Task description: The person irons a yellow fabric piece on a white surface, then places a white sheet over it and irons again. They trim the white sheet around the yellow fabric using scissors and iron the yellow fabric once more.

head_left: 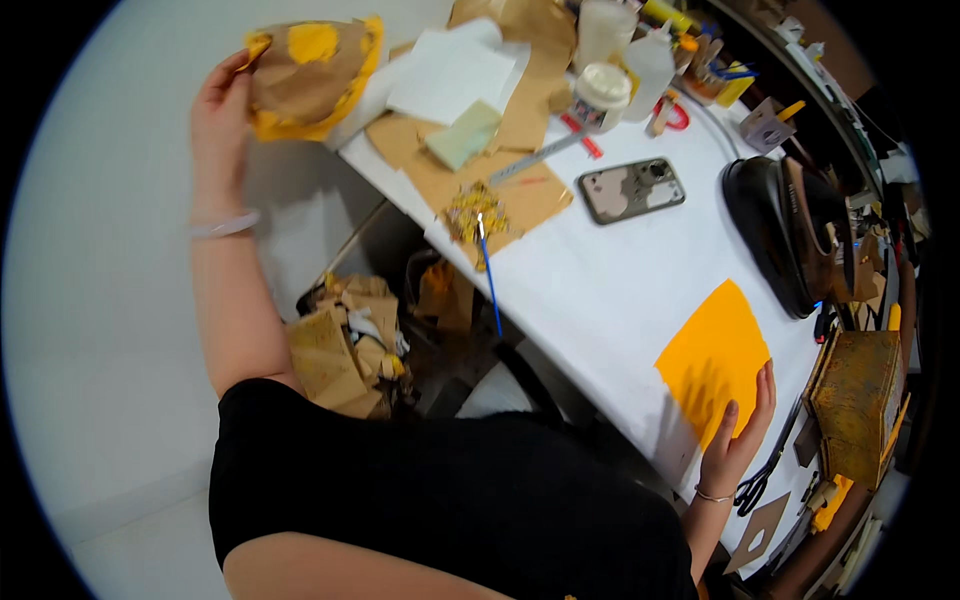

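head view: left hand (222, 105) grips crumpled brown-yellow paper (305, 75); right hand (740, 435) lies flat on orange sheet (712, 352).

On our white desk (620, 290), the square orange paper sheet (712, 355) lies right of the patterned phone (631, 189), the black shoe (780, 235) behind it.

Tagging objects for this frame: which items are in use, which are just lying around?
In use:
left hand holding crumpled brown-and-yellow paper
right hand flat on orange sheet

Lying about:
phone
blue brush
ruler
glue jar
scissors
gold box
scrap bin
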Available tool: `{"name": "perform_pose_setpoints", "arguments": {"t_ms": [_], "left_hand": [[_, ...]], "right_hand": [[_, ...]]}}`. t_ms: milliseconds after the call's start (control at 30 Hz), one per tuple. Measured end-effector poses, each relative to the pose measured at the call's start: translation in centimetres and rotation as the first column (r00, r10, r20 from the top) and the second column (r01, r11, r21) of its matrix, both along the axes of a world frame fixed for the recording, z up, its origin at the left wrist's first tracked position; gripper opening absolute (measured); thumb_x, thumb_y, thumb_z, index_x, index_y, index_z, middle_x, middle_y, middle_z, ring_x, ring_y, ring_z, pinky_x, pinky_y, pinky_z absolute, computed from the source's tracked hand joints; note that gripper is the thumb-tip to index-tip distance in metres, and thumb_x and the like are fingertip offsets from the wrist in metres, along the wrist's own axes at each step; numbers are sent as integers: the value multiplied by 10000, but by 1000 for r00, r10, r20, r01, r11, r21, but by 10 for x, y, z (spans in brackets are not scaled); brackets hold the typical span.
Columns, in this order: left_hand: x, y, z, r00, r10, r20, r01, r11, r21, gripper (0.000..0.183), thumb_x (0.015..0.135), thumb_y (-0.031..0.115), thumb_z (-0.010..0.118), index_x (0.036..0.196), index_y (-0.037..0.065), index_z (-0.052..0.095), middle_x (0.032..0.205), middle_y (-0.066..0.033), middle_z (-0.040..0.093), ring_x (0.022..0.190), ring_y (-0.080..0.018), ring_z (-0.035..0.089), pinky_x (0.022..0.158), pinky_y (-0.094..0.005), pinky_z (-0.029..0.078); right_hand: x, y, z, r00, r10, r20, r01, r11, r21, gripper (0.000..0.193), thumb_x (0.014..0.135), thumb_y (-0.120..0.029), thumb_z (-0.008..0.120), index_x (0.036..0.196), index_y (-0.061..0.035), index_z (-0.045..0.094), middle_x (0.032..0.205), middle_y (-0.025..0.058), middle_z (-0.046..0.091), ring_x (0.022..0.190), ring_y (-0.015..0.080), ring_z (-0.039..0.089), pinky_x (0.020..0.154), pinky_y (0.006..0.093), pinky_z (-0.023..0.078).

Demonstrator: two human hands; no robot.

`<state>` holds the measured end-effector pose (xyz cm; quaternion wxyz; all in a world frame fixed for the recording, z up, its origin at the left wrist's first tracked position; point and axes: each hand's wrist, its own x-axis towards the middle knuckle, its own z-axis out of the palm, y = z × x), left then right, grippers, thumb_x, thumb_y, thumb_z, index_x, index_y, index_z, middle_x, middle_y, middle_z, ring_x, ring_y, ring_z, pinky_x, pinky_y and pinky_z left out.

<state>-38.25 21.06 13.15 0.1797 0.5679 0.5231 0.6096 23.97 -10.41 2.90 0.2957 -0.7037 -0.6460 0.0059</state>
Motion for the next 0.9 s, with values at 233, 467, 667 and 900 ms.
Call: {"name": "perform_pose_setpoints", "arguments": {"t_ms": [233,467,667,900], "left_hand": [[-28,-158,-148,960,-280,-3,71,256,-964,213,967,53,687,1140,72,810,1037,-25,774,971,-123,683,882,-288,554],[54,-123,-395,708,-480,-518,-203,564,-800,285,904,63,709,1173,33,800,1125,-194,798,1074,-354,752,932,-420,585],[96,-132,-592,366,-761,-535,133,612,-780,557,1086,364,522,1558,67,533,1595,-166,552,1438,-363,548,1193,-428,451],[78,-98,-234,624,-752,-210,-253,60,-966,288,964,225,686,1112,1,788,1045,-180,808,857,-322,787,803,-429,623]], "right_hand": [[-14,-1,-8,996,80,27,-80,997,9,490,1136,-256,514,1561,-12,495,1650,227,476,1553,392,433,1283,495,315],[-25,-27,0,997,18,72,-18,1000,-8,473,1142,-259,499,1543,-8,506,1643,226,483,1544,395,447,1275,500,332],[-30,-56,2,994,-39,107,48,995,-83,497,1131,-250,515,1565,-8,490,1645,230,479,1542,396,442,1273,494,322],[-14,-100,14,945,-320,60,322,946,-23,462,1141,-175,474,1549,42,481,1628,224,500,1520,375,471,1263,461,343]]}}
